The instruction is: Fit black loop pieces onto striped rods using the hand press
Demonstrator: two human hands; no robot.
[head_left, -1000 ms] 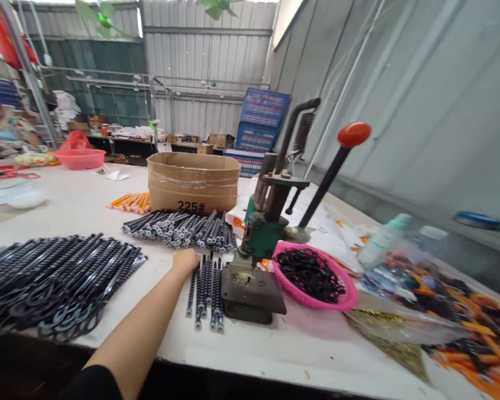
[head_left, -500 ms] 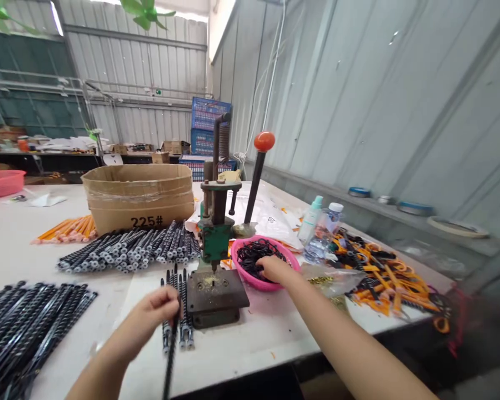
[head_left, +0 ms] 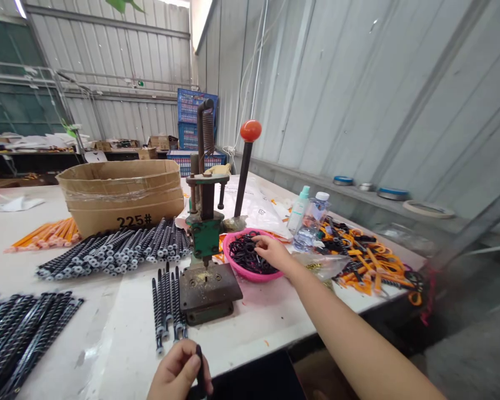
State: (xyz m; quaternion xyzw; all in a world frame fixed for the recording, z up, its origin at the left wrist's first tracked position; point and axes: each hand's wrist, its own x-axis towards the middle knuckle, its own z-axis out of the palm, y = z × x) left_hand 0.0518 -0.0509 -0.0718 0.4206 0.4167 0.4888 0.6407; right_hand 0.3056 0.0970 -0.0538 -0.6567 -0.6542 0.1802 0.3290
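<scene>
Near the table's front edge, my left hand (head_left: pixel 179 371) is closed around the end of a black rod (head_left: pixel 200 364); its lower part runs out of view. My right hand (head_left: pixel 273 253) is over the pink basket (head_left: pixel 250 273), fingers bent together at the small black loops (head_left: pixel 244 250) inside. Whether a loop is between the fingertips I cannot make out. Between my hands stands a green hand press (head_left: pixel 205 239) with a red-knobbed lever (head_left: pixel 244 172) and a dusty metal base plate (head_left: pixel 210 286). Several black spiral-striped rods (head_left: pixel 165 303) lie left of the plate.
Behind the press is a cardboard box (head_left: pixel 120 194). Piles of striped rods (head_left: pixel 112 250) and orange rods (head_left: pixel 50 236) lie before it, with more black rods (head_left: pixel 20 339) at left. Right of the basket are a water bottle (head_left: pixel 312 225), a spray bottle (head_left: pixel 299 211) and orange-black straps (head_left: pixel 370 261).
My left hand has moved right and down with the black rod, away from the rods beside the press. My right hand has lifted slightly among the loops. The view has shifted right.
</scene>
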